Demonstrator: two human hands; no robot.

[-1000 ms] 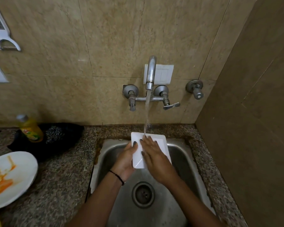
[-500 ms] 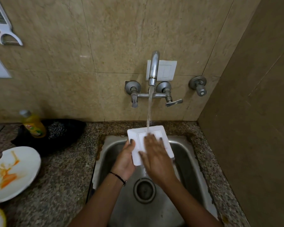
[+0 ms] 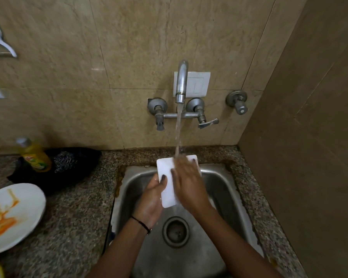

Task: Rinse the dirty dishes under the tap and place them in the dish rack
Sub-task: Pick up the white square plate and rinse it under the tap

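Since half a second ago, the dish (image 3: 166, 177) has swung round. Its recessed face no longer shows, and we now see a smooth one. The right grip (image 3: 189, 185) has slid to the far end, up under the water (image 3: 178, 133).

The dish is over the sink (image 3: 225, 197), held between both hands with its far end just under the tap (image 3: 181, 81). Its long axis runs near to far, and the near end sits slightly to the right.

The left grip (image 3: 152, 197) is clamped on the left long edge, with the thumb over the top face and the fingers hidden beneath. The right grip lies flat on the face with its fingers straight and spread. They are blurred at the tips, so we judge it is rubbing. It holds nothing.

The left grip alone carries the dish, so any lift out starts from that side. The rack is not in view, so we cannot tell which way the carry goes.

- **Dish:** white, glossy and wet, a rectangle with rounded corners. It is probably slippery. We cannot tell whether it is ceramic or plastic.
- **Sink:** dull steel, stained at the rim.
- **Surface** (image 3: 72, 217): speckled stone.
- **Left of the sink:** a round white plate (image 3: 18, 227) smeared orange and still unwashed. Farther back stand a yellow bottle (image 3: 35, 155) and a steel scrubber (image 3: 65, 162).

We judge this is mid-rinse of one dish, with at least one more to go.
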